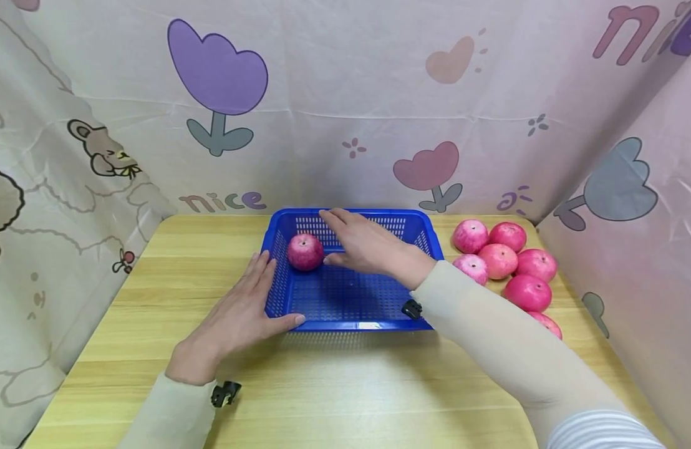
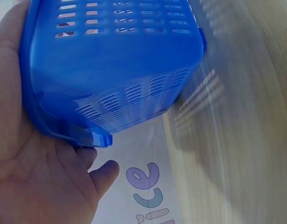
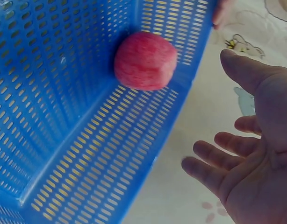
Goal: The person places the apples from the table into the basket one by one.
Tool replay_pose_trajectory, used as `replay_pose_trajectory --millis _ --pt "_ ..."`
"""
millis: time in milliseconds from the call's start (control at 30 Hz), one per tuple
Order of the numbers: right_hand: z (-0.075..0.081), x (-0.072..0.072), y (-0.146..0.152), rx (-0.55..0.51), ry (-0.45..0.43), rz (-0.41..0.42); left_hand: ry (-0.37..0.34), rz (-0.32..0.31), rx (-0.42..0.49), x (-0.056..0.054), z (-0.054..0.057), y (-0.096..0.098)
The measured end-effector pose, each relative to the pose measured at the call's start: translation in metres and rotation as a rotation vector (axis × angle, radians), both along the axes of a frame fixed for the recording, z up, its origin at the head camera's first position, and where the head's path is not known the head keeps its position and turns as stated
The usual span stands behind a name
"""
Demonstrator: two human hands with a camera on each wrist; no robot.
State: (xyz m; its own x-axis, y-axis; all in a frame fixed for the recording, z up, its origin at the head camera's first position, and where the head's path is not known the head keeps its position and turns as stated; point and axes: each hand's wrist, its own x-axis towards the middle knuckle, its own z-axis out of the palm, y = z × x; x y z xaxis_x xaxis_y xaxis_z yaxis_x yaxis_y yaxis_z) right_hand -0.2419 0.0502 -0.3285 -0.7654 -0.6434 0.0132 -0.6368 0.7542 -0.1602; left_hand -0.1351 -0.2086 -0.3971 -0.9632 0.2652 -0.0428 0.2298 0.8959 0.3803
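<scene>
At the head view's centre a blue perforated basket (image 1: pixel 334 325) stood upright, a streaky pinkish-red apple (image 1: pixel 305 253) inside, toward its upper left.

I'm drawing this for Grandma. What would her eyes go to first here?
Probably the bright blue basket in the middle of the head view, with a single apple toward its left end. Next come the left hand touching its left side, the right hand over it, and the pink-red apples grouped to the right.

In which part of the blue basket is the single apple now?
In the head view, the apple sits near the far left corner of the blue basket, between the left hand and the right hand.
</scene>
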Motion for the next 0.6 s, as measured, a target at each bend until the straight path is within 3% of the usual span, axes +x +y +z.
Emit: replay_pose_trajectory --millis 300,600 --pt "0.008 0.019 0.031 -0.075 0.060 -0.034 -0.025 0.018 -0.004 -0.001 0.000 0.001" --pt "0.008 0.041 0.068 -0.209 0.095 -0.164 -0.022 0.012 0.000 -0.001 -0.001 0.000"
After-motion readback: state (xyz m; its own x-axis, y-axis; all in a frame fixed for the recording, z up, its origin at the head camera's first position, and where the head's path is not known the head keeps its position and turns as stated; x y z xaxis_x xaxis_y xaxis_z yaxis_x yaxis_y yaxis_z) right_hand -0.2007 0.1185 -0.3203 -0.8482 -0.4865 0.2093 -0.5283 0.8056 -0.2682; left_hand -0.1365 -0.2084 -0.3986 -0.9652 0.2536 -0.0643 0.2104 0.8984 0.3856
